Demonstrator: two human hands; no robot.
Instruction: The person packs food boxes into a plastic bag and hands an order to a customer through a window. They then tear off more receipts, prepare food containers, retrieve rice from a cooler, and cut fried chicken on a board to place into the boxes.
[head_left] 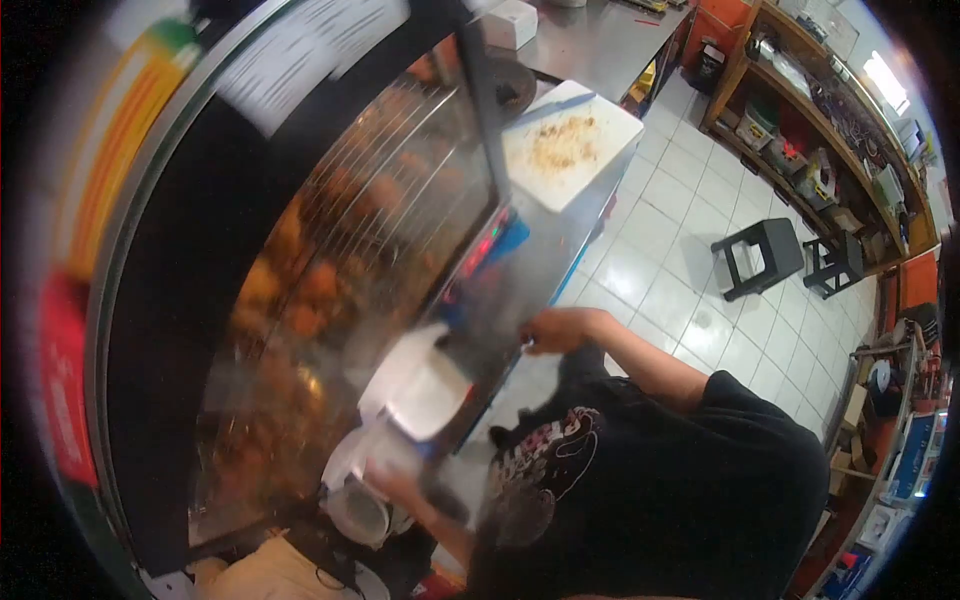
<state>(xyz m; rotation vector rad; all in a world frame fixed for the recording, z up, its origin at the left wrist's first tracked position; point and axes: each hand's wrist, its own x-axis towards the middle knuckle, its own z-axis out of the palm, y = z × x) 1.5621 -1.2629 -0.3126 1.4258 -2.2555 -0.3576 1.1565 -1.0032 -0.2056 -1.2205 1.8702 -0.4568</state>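
Note:
My right hand (560, 330) is closed in a fist beside the counter's edge. A small shiny bit shows at its fingers, and a dark blur lies beyond it; what it holds I cannot make out. My left hand (398, 482) is smeared by motion, close to the lower end of a white tray-like container (425, 395). Whether its fingers grip the container does not show. Just below that hand is a round white bowl-like vessel (357, 512). The glass-fronted display case (345, 215), with orange-brown food and a wire rack inside, stands in front of both hands.
A white cutting board (570, 150) with brown crumbs and a blue-handled knife (548, 107) lies on the metal counter. Dark stools (760, 255) stand on the white tiled floor (640, 255). Wooden shelves (815, 110) line the far side. A yellowish cloth or bag (275, 572) sits at the bottom.

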